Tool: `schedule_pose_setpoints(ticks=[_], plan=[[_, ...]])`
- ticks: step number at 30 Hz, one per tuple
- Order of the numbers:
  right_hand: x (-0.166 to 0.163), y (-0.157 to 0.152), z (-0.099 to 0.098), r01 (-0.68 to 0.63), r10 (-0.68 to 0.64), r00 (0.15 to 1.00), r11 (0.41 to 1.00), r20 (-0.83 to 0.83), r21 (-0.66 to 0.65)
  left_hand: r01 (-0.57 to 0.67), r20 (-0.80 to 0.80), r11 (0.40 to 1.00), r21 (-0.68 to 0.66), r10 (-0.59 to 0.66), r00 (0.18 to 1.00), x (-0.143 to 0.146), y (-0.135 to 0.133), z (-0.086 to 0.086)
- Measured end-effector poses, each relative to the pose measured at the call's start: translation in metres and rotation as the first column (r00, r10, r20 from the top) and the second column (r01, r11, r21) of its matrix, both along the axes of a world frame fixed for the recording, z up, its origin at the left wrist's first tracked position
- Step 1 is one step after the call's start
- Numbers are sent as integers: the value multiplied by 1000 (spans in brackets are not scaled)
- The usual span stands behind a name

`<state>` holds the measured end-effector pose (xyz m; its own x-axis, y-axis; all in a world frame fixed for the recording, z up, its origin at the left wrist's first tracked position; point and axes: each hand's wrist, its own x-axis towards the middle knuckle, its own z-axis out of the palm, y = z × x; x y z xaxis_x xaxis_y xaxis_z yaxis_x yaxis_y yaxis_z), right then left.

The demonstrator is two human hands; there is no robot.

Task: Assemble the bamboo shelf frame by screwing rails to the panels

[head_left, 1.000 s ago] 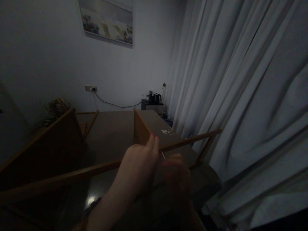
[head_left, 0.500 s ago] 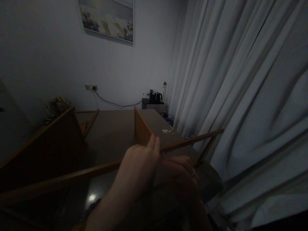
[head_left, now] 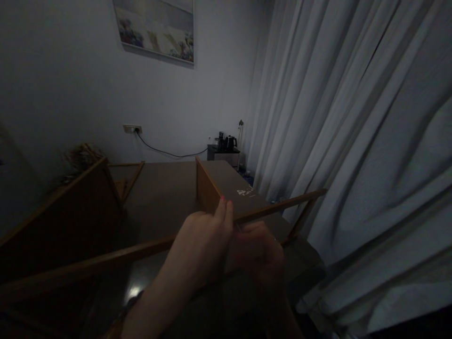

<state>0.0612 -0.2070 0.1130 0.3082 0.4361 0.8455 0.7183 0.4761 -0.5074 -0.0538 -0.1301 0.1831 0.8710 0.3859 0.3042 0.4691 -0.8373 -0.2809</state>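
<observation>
My left hand point(head_left: 203, 238) is closed over the wooden frame where its long rail point(head_left: 134, 254) meets an upright panel point(head_left: 208, 186). Two of its fingertips press on the panel's top edge. Just right of it, my right hand point(head_left: 263, 249) is curled closed, its fingers slightly blurred. A thin, shiny rod point(head_left: 239, 228) sticks out from these fingers against the underside of the rail; most of it is hidden, so its exact kind does not show. The frame stands on a dark brown table point(head_left: 162, 188).
A large wooden panel point(head_left: 67, 212) of the frame rises at left, and a short leg piece point(head_left: 302, 219) at right. White scraps point(head_left: 243, 192) lie on the table. Behind are a cabinet with a black kettle point(head_left: 230, 142) and a power cord point(head_left: 165, 153). White curtains point(head_left: 318, 117) hang close at right.
My right hand has turned at the wrist, its knuckles now higher and further left. The thin rod stays by the rail. My left hand keeps its hold on the frame.
</observation>
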Motion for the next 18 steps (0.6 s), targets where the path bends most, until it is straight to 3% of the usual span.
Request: schedule_pose_setpoints(ticks=[6,11,15,18], plan=[[-10,-4,-1,89,-97,991,993,-98,-83,-7,-37,1000,-24,6,999,-2,-2,5],[-9,-9,7,261,-261,959,965,112,20,-4,-27,999,-33,3,1000,-2,-1,5],[-6,-19,16,457,-452,845,888,284,53,1,13,1000,-13,-1,1000,0,1,0],[-5,-26,21,554,-518,762,832,389,23,-1,31,1000,16,1,1000,0,2,-3]])
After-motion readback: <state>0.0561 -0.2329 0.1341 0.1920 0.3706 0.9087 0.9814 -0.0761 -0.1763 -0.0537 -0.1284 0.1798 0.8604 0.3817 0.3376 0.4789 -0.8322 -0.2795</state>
